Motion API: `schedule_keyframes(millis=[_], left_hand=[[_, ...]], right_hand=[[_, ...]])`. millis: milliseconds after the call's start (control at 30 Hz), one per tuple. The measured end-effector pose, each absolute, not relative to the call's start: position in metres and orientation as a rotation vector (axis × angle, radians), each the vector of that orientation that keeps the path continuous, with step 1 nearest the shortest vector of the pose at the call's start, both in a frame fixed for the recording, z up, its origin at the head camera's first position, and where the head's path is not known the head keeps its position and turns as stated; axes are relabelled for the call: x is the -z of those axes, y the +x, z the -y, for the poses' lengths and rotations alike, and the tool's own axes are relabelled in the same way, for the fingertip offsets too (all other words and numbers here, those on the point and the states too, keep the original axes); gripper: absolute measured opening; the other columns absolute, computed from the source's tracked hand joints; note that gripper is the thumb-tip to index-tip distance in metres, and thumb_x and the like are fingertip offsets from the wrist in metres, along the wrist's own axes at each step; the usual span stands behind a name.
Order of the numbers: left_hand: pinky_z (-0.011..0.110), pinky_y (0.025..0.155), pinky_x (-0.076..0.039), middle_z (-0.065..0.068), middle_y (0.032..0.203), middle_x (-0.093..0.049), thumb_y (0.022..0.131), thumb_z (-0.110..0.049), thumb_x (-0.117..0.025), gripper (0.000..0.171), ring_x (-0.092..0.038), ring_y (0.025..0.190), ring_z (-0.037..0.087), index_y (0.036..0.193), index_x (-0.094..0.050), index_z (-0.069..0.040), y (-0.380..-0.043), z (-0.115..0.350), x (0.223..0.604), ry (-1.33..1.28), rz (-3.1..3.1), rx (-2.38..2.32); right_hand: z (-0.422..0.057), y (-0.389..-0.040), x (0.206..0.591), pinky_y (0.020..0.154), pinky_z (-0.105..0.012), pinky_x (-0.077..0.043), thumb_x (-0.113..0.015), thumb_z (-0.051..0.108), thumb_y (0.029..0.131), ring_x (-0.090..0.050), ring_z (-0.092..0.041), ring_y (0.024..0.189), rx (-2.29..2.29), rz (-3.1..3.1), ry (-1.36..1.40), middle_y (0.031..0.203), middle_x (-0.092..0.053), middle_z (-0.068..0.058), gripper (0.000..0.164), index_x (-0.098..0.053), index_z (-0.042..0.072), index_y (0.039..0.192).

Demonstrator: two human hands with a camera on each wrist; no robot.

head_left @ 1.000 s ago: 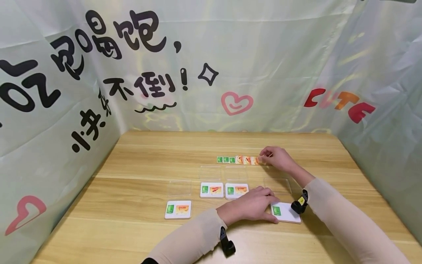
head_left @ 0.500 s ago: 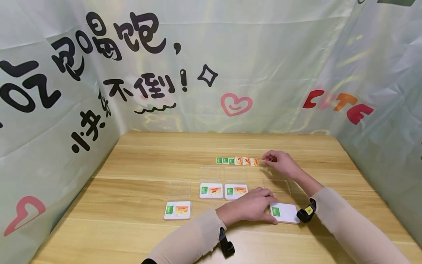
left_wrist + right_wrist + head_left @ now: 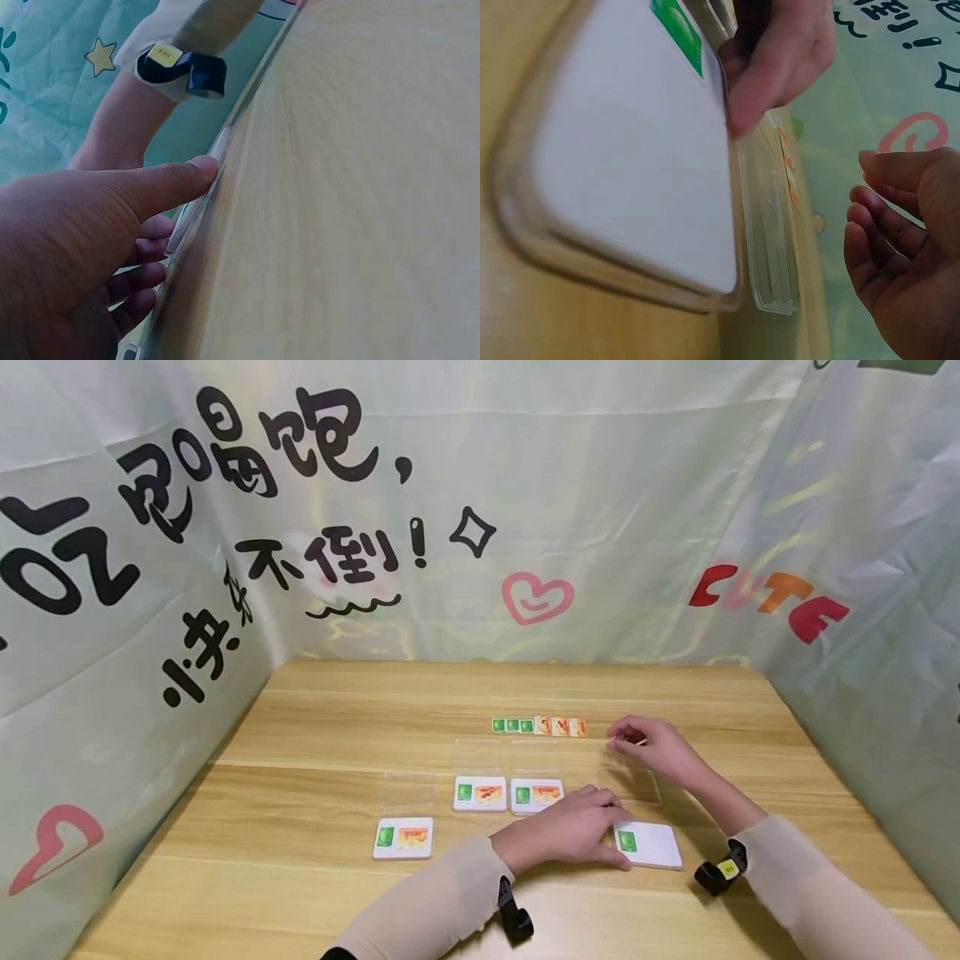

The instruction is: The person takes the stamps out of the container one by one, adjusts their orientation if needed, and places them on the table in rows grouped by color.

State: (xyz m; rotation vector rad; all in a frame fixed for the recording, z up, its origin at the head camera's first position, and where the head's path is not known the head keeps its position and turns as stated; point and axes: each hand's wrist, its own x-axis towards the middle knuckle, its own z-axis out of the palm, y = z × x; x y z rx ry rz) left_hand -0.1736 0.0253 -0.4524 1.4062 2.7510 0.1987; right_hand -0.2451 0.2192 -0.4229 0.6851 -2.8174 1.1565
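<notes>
My left hand (image 3: 564, 828) holds the left end of a shallow clear plastic case (image 3: 651, 845) lying on the table. In the left wrist view its thumb (image 3: 176, 184) is on one edge and its fingers (image 3: 139, 289) are at the other side. Inside lies a white card bearing one green picture, its right half blank. My right hand (image 3: 654, 750) hovers behind that case, thumb and forefinger together. A thin pale edge of a small card (image 3: 641, 742) shows at its fingers; its face is hidden. The case's open lid (image 3: 633, 785) lies flat beneath this hand.
A row of small green and orange picture cards (image 3: 540, 727) lies farther back. Several other open cases stand left of my hands: one far left (image 3: 403, 838), two in the middle (image 3: 480, 794), each with green and orange pictures. A printed curtain (image 3: 637, 485) surrounds the table (image 3: 247, 877).
My right hand has moved from the right end of the picture row rightward and toward me, with the small card. My left hand stays on the case.
</notes>
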Motion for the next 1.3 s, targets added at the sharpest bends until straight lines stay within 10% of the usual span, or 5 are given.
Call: schedule_keyframes(millis=[1300], left_hand=[[0.014, 0.092, -0.033, -0.011, 0.125, -0.054, 0.084, -0.063, -0.064, 0.067, -0.046, 0.107, 0.002, 0.138, -0.056, -0.023, -0.175, -0.026, 0.454, 1.362, -2.732, -0.257]], right_hand=[[-0.255, -0.173, 0.432, 0.071, -0.027, -0.051, -0.071, 0.014, 0.091, -0.058, -0.007, 0.084, -1.237, 2.803, 0.842, 0.095, -0.066, 0.002, 0.022, -0.068, 0.006, 0.111]])
